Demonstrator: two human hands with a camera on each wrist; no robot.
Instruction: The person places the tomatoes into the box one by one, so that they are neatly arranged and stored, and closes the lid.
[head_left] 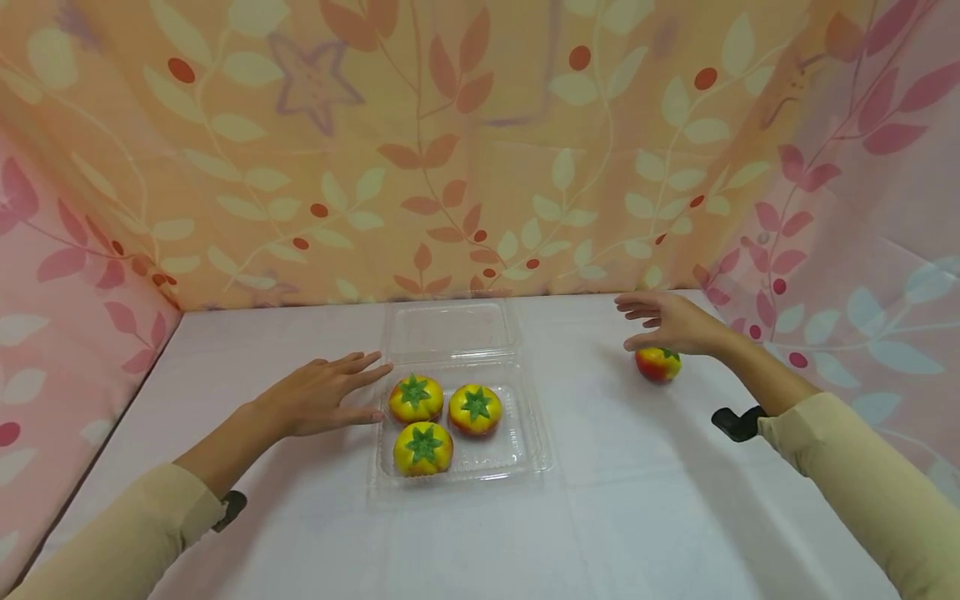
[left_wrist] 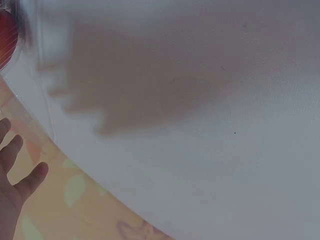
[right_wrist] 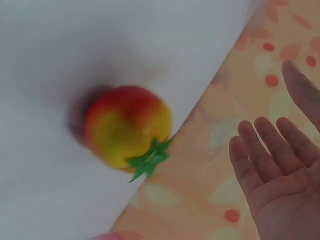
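Three yellow-and-red persimmon-like fruits with green star-shaped tops sit in a clear plastic clamshell box (head_left: 517,454): one at the back left (head_left: 416,398), one at the right (head_left: 476,409) and one in front (head_left: 423,448). My left hand (head_left: 322,396), its fingers spread and holding nothing, hovers at the left side of the box. Over on the right, another such fruit (head_left: 660,367) rests on the table, tipped in the right wrist view with its green top (right_wrist: 150,159) to one side. Above and just behind it is my right hand (head_left: 675,323), fingers extended and apart from the fruit.
The box's lid (head_left: 453,327) lies folded back toward the rear. A white cloth (head_left: 600,517) covers the table. Orange patterned fabric (head_left: 480,167) hangs along the back edge, with pink patterned fabric (head_left: 60,275) at the left and at the right (head_left: 862,275).
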